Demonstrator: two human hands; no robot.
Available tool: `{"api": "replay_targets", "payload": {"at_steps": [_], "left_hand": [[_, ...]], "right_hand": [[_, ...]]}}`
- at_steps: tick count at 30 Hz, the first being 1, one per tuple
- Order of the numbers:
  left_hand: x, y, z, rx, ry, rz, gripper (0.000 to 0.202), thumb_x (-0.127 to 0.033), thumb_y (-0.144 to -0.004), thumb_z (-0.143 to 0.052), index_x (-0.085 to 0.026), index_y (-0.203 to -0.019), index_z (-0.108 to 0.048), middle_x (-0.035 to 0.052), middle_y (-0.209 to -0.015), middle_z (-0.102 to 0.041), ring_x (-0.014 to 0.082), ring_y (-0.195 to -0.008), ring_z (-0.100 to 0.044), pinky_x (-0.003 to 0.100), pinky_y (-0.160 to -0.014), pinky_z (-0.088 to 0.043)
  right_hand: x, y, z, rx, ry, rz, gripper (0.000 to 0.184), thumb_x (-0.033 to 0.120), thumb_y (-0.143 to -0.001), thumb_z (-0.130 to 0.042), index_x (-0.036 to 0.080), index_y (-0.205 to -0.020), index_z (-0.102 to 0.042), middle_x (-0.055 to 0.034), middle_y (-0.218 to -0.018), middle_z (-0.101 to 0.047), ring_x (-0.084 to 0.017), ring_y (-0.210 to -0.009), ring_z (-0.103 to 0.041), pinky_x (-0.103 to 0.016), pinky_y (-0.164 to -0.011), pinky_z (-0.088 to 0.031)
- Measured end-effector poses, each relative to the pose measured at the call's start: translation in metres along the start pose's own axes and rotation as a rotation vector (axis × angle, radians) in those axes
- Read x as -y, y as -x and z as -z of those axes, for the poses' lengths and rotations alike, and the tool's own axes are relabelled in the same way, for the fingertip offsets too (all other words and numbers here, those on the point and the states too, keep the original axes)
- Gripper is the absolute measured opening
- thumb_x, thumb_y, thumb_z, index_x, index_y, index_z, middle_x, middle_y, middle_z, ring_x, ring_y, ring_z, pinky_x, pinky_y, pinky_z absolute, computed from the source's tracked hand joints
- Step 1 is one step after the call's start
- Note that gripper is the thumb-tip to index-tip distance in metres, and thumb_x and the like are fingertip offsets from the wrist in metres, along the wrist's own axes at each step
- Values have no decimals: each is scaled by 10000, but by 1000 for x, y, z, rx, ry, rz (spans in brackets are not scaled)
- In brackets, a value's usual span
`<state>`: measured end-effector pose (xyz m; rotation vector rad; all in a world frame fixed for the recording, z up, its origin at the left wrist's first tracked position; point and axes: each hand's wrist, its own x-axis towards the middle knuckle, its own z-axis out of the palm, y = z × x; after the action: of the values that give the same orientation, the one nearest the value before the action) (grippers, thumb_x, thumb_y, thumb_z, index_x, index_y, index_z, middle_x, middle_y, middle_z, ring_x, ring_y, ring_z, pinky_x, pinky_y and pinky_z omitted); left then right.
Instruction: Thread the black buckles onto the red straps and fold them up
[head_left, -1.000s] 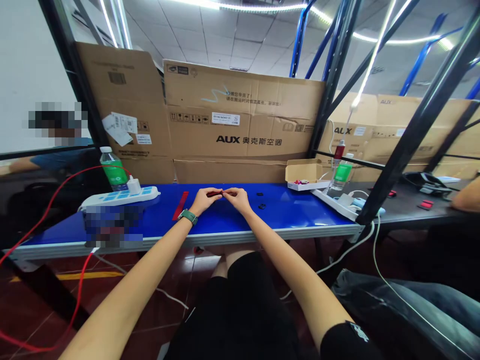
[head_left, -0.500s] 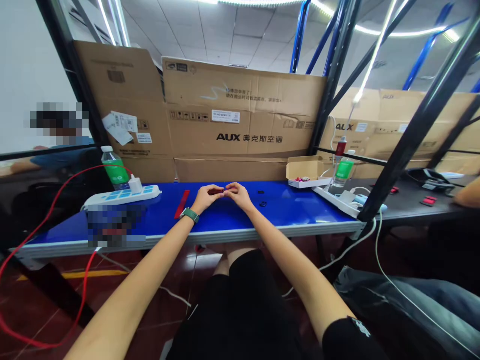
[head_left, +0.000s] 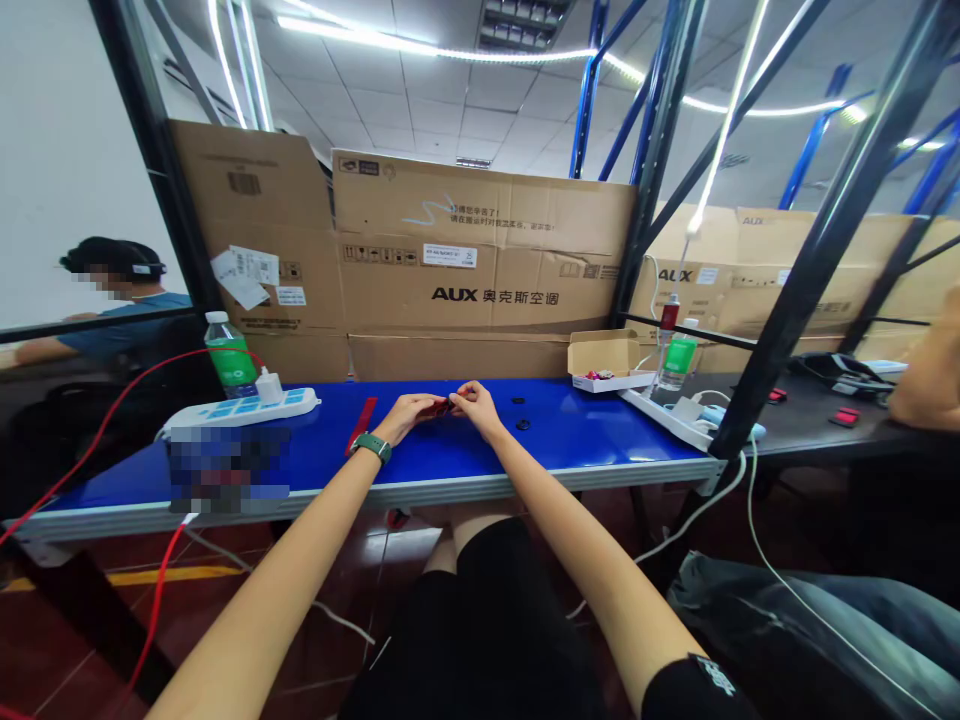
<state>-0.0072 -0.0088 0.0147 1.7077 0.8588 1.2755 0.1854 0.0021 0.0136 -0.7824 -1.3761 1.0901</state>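
**View:** head, looking forward and down over the bench [head_left: 600, 445].

**Left hand [head_left: 405, 413]:** nearly closed, fingers curled inward, fingertips at the red piece, wristwatch [head_left: 371, 448] with green strap on the wrist.

**Right hand [head_left: 474, 405]:** nearly closed, fingers curved toward the left hand, fingertips on the opposite end of the same piece.

**Red piece [head_left: 437, 407]:** small, dark red, glossy, held just above the blue bench top between both hands, mostly hidden by fingers; exact shape too small to tell.

**Handling note:** best kept in a steady fingertip pinch, wrists low, with the piece turned toward the head camera where fingers would otherwise cover it.

**Beside the hands:** red strip [head_left: 361, 425] flat on the bench to the left; two small black rings [head_left: 520, 411] to the right.

**Far end of bench:** open cardboard box [head_left: 604, 362] holding small red items; white power strip [head_left: 240, 407] at the other end, beside a water bottle [head_left: 230, 355].

**Background:** AUX cartons [head_left: 480, 270] stacked behind the bench.

**Nearby:** another person [head_left: 112, 300] in a blue shirt, far left; a separate forearm [head_left: 930, 380] at the right edge.
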Motion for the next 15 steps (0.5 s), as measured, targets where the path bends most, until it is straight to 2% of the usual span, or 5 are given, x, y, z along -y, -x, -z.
{"api": "replay_targets", "payload": {"at_steps": [4, 9, 12, 15], "left_hand": [[0, 0, -2, -40, -213, -156, 397, -499, -696, -816, -161, -901, -777, 105, -925, -783, 261, -852, -719, 390, -841, -561], [-7, 2, -8, -145, -446, -254, 203, -396, -798, -687, -195, -802, -718, 46, -781, -739, 209, -719, -668, 319, -726, -528], [-11, 2, -10, -136, -553, -306, 135, -322, -815, -624, -203, -804, -688, 39, -798, -725, 203, -737, -647, 311, -745, -507], [-10, 0, -9, -110, -590, -335, 106, -268, -837, -567, -214, -851, -657, 35, -843, -721, 206, -796, -651, 309, -775, -491]], "right_hand": [[2, 2, 0, 43, -24, -20, 437, 467, -676, -842, 224, -849, -521, 37, -654, -663, -155, -582, -680, -287, -611, -603], [6, 9, -4, 151, -65, -74, 490, 543, -678, -844, 211, -865, -536, 26, -694, -675, -147, -631, -695, -278, -641, -600], [8, 11, -5, 222, -124, -124, 552, 490, -611, -901, 210, -908, -529, 29, -707, -680, -135, -632, -684, -257, -631, -579], [9, 10, -3, 183, -163, -147, 581, 419, -529, -941, 206, -895, -544, 58, -670, -641, -103, -581, -628, -214, -573, -522]]}}
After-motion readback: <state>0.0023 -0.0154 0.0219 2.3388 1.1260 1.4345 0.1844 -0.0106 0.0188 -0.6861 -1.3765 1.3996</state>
